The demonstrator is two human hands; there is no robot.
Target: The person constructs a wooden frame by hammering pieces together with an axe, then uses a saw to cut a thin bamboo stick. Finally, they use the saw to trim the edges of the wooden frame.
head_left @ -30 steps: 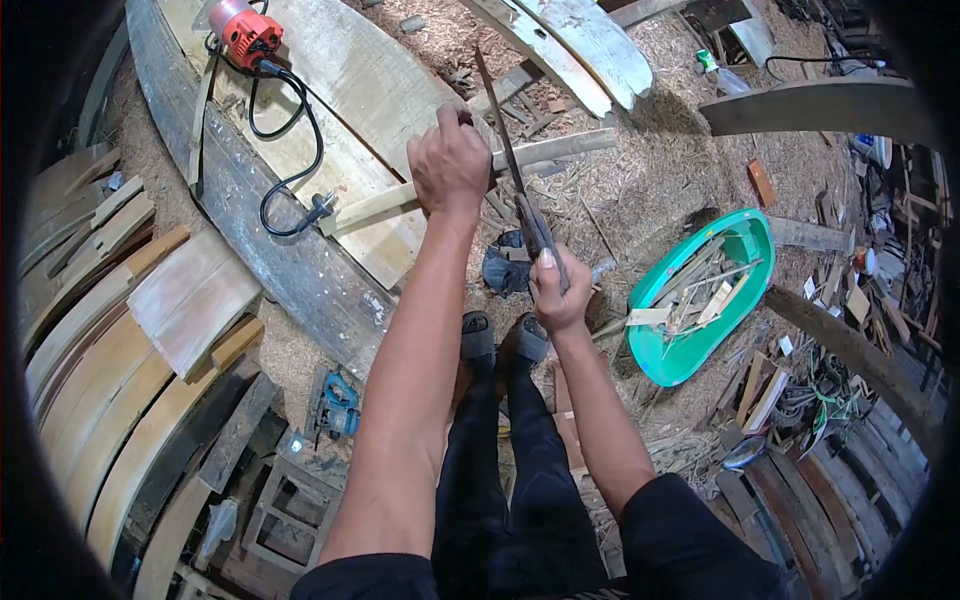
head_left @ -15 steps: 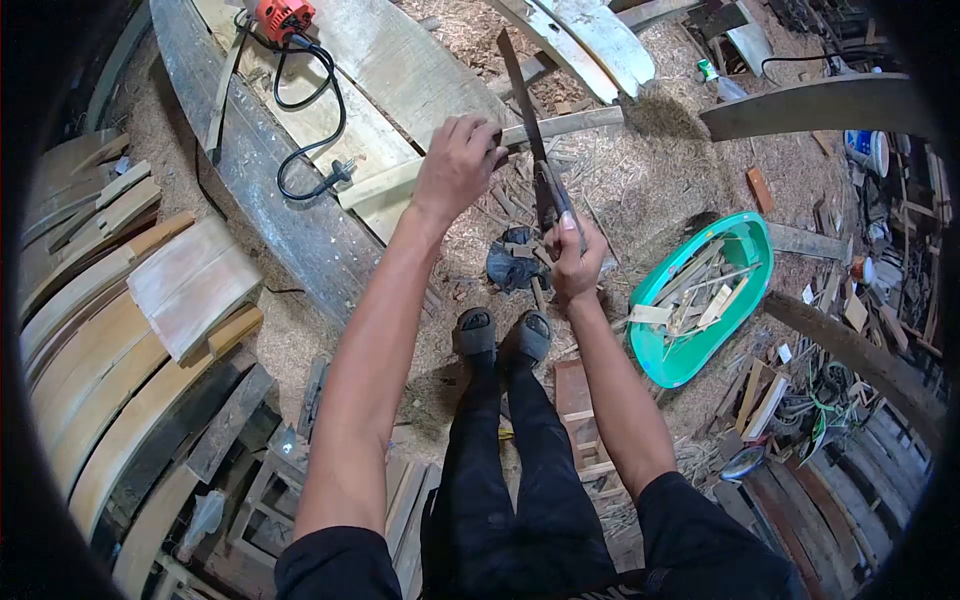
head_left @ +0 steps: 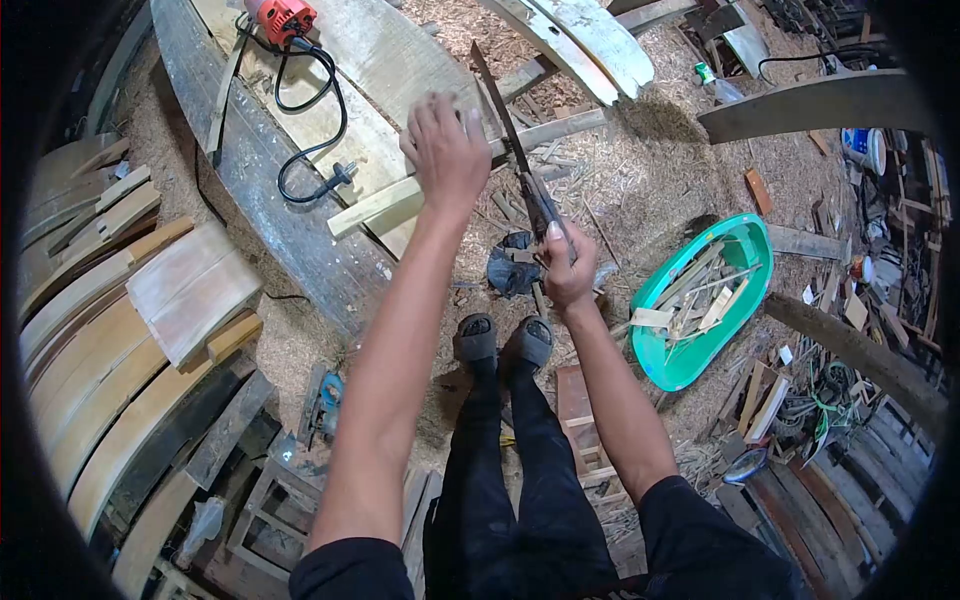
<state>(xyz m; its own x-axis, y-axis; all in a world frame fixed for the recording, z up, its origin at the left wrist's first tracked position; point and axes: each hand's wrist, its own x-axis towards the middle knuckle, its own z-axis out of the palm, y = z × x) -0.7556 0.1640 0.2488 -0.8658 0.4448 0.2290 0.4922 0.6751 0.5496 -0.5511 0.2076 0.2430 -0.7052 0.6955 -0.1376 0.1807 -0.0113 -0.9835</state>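
My right hand (head_left: 570,265) is wrapped round the handle of a handsaw (head_left: 499,105). Its narrow dark blade points up and away, crossing a long thin wooden strip (head_left: 565,127). My left hand (head_left: 450,155) is over that strip, left of the blade, with fingers stretched forward and slightly blurred; the wrist and palm hide part of the strip. The strip's near left end extends past the edge of the pale boards (head_left: 395,155) on the bench.
A red power tool (head_left: 283,18) with a black cord and plug (head_left: 340,175) lies on the bench. To the right, a green tub (head_left: 655,362) holds wood offcuts. Curved planks (head_left: 100,400) are stacked at left. Shavings cover the floor around my sandals (head_left: 475,345).
The strip has shifted left, its near end now further out. My left hand has lifted its fingers and spread them. The saw has moved a little left, still in my right hand.
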